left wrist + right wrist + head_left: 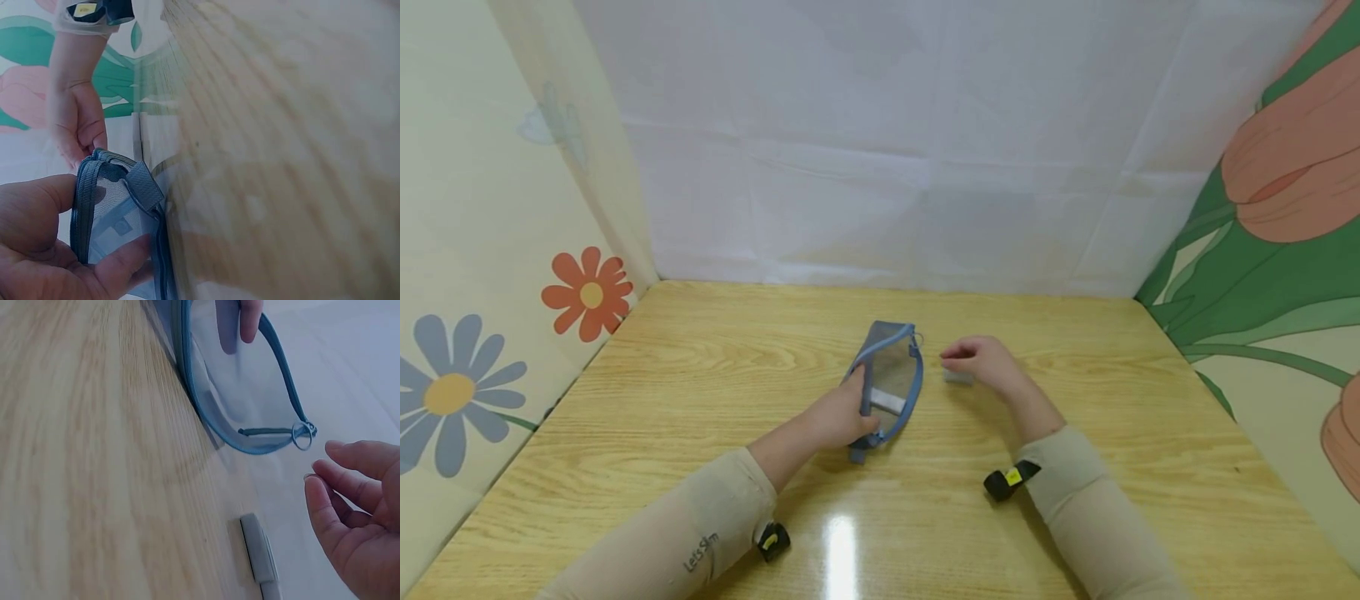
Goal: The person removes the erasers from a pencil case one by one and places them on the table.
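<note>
A blue-grey mesh zip pouch [897, 367] stands on the table with its zipped mouth spread apart. My left hand [838, 415] grips its near side, thumb and fingers around the rim, as the left wrist view shows too. Inside the pouch lies a white block-like item [887, 402]; its kind cannot be told. My right hand [988, 364] hovers just right of the pouch, its fingers loosely bent, touching nothing. Below that hand a grey pen-like item with a clip [257, 549] lies on the table, its far end out of the right wrist view.
The wooden table [715, 350] meets a white cloth backdrop [880, 183] at the back. Side panels with printed flowers stand left and right. A round pull ring [302, 435] hangs at the pouch's zip end.
</note>
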### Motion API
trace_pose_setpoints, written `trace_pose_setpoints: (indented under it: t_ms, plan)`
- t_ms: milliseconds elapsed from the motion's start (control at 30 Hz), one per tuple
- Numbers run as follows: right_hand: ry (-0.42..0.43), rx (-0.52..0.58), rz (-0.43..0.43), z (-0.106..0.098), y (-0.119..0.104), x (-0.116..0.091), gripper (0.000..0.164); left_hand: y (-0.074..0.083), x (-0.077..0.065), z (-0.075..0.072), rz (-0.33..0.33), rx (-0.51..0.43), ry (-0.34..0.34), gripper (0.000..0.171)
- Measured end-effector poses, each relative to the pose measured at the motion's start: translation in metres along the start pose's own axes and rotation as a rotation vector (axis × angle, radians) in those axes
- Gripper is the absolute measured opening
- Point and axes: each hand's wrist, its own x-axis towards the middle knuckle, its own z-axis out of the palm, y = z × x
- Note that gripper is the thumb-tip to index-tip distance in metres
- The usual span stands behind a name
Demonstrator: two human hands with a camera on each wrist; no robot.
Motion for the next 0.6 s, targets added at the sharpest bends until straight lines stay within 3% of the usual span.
trace_pose_setpoints:
  t_ms: [300,600]
  plan:
    - [-0.031,-0.095,-0.07,0.019,-0.009,0.002,0.02,0.002,-0.001,-0.001,-0.002,0.006,0.01,0.092]
    - [-0.074,-0.053,-0.079,0.038,-0.013,0.001,0.018,0.001,-0.002,-0.001,0.013,-0.007,0.015,0.092]
